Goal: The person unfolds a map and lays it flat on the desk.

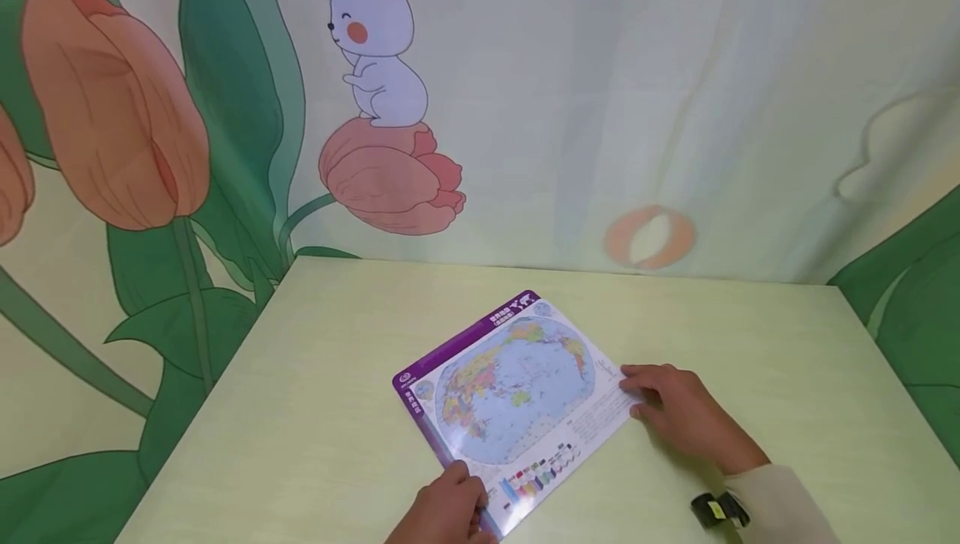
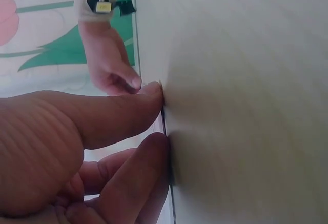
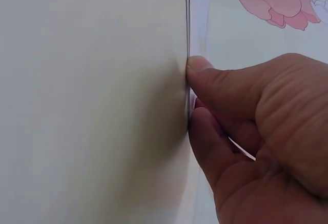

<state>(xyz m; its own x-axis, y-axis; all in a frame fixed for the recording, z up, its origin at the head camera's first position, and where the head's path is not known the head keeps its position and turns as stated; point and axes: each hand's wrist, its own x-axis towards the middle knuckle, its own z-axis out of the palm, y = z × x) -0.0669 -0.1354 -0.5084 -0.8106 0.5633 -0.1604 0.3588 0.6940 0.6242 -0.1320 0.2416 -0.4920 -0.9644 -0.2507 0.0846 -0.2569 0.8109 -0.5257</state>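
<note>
Now, left hand point(image 1: 446, 504): pinching map point(image 1: 517, 398) near one corner
Right hand point(image 1: 684, 412): pinching near another
Map: lying on table point(image 1: 757, 344)

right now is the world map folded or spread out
Spread out: in the head view the world map shows as one full sheet, no fold visible.

Map point(image 1: 517, 398) between your left fingers point(image 1: 468, 490) and right fingers point(image 1: 648, 372): purple edging, blue oval, multicoloured patches, white margin. Table point(image 1: 300, 419) beneath both: pale yellow, faint grain. Sleeve point(image 1: 783, 506) behind your right fingers: beige; strap point(image 1: 703, 511): black, yellow label point(image 1: 717, 511). Curtain point(image 1: 525, 111) beyond your fingers: pale, printed orange tulips point(image 1: 120, 119), green leaves point(image 1: 232, 77), white rabbit point(image 1: 390, 86).
</note>
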